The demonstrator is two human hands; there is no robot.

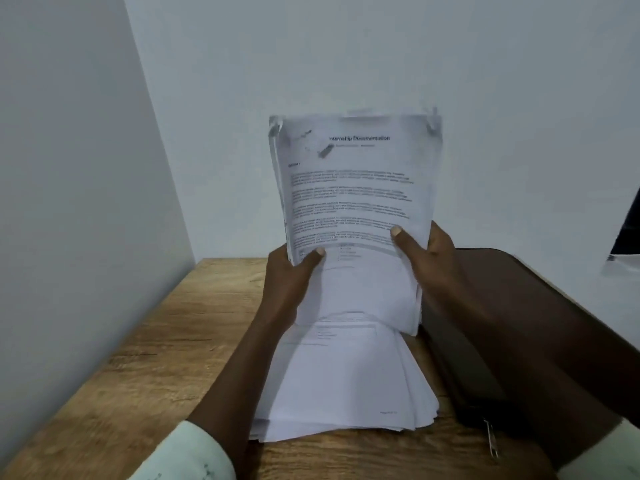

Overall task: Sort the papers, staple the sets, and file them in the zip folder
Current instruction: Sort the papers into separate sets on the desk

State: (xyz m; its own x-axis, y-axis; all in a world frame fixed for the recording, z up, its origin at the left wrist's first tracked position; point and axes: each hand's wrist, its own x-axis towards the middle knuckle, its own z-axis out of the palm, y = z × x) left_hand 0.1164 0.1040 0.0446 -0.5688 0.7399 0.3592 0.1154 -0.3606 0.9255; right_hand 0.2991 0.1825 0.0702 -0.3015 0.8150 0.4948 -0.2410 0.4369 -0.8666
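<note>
I hold a sheaf of printed papers [353,202] upright above the desk; its top page is headed "Internship Documentation". My left hand [291,282] grips the sheaf's lower left edge, thumb on the front. My right hand [426,258] grips the lower right edge, thumb on the page. Below them a fanned stack of white papers [346,382] lies flat on the wooden desk [138,358]. A dark brown zip folder [491,323] lies to the right of the stack, partly hidden by my right forearm; its metal zip pull [491,441] shows near the front edge.
White walls close in at the left and behind the desk. A dark object with a white sheet [627,237] hangs at the right edge of view. Bare wood shows left of the paper stack.
</note>
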